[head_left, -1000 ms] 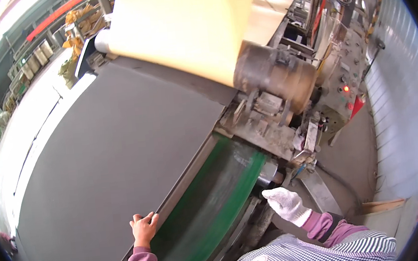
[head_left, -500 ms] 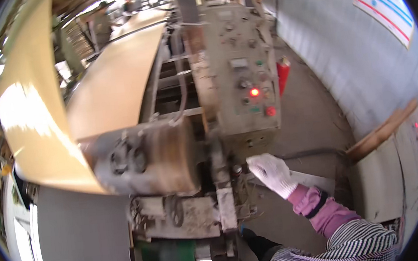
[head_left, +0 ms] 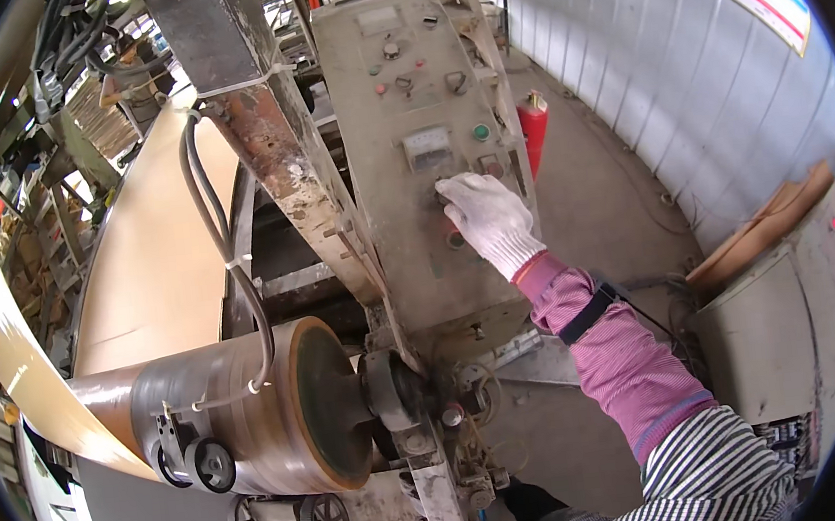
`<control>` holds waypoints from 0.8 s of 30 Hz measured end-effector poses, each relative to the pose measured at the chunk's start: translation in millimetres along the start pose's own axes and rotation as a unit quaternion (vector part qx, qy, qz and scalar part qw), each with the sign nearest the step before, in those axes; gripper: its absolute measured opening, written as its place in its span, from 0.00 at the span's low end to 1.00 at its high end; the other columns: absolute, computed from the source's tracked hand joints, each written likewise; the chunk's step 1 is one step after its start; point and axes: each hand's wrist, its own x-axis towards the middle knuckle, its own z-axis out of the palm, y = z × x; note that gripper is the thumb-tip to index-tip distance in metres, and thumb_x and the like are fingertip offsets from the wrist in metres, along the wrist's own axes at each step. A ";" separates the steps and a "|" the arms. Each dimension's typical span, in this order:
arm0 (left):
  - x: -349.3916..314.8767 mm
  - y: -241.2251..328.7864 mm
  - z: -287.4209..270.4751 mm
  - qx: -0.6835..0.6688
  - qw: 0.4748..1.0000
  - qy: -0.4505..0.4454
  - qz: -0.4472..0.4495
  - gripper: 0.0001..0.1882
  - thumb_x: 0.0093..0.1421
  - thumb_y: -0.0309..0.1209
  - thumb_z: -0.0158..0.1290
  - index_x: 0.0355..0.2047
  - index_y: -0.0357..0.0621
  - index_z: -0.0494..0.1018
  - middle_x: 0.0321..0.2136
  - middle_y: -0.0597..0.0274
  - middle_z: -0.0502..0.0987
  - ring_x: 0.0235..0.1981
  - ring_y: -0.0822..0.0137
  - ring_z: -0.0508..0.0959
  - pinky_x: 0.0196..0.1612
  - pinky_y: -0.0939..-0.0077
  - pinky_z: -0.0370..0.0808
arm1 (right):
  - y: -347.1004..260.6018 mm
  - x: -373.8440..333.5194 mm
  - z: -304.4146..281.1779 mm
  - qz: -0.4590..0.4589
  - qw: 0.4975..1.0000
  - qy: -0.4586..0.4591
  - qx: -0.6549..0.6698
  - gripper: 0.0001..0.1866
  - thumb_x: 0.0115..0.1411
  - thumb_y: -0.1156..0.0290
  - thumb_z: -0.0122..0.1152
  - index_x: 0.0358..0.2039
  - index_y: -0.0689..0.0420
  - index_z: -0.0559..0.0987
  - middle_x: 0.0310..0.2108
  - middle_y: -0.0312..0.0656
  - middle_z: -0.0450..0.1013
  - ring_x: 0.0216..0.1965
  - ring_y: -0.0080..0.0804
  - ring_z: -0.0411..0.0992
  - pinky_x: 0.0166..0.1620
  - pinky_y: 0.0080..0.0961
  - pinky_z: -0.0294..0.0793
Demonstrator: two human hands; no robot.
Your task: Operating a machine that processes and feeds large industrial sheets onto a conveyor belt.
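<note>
- Right hand [head_left: 489, 215], white-gloved: lies over the control panel, back uppermost, fingers bent and close together. From where I stand, I cannot tell whether the fingertips pinch a control or merely rest there; the glove hides it.
- Left hand: out of view. The right is therefore the only hand seen near the panel.
- Control panel [head_left: 395, 233]: grey-beige, directly beneath the right hand. Long axis runs away from the wearer, far end leaning slightly left. The sleeved forearm [head_left: 624, 371] meets that axis at a slant from the near right, with the fingers directed forward and left.
- Meter [head_left: 427, 149]: on the panel, just beyond the fingertips.
- Green button [head_left: 482, 133]: right of the meter, beyond the knuckles, apart from the glove.
- Dark round control [head_left: 455, 241]: beside the glove's left edge, on the wearer's side; contact unconfirmed.
</note>
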 end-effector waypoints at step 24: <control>-23.8 -83.2 -22.8 0.045 0.997 0.056 0.028 0.21 0.66 0.34 0.43 0.55 0.38 0.71 0.52 0.49 0.74 0.60 0.51 0.67 0.63 0.59 0.62 | 3.2 -98.2 -38.9 -0.036 0.994 0.017 0.099 0.16 0.62 0.63 0.54 0.48 0.53 0.77 0.50 0.35 0.75 0.54 0.33 0.69 0.58 0.27 0.68</control>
